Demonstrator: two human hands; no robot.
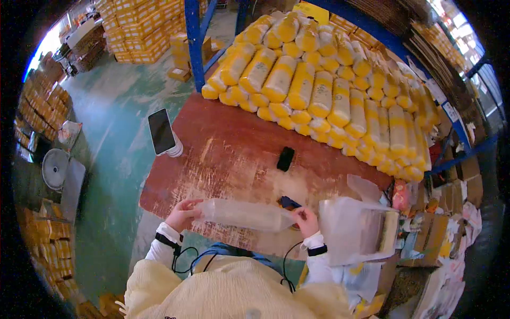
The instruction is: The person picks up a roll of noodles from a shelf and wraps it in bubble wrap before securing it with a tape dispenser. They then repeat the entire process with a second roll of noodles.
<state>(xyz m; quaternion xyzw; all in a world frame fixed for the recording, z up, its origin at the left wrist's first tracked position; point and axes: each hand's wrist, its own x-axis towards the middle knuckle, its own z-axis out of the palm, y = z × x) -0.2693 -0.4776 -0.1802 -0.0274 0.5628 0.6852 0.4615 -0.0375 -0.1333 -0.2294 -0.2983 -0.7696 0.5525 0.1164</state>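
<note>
A long, translucent plastic bag (244,214) stretches between my two hands above the worn red-brown table (212,138). Closed around its left end are the fingers of my left hand (183,215). My right hand (306,220) pinches the opposite end. Just beyond the right fingers lies a small dark blue item (288,202) whose kind I cannot make out. To the right of that hand, a stack of clear plastic bags (345,228) rests at the table edge.
Several rows of yellow-and-white wrapped packages (319,95) are piled at the back. A black object (285,159) lies mid-table. A phone (161,131) stands on a white support (176,147) at the left edge. A blue rack post (195,48) rises behind; cardboard boxes (430,239) crowd the right.
</note>
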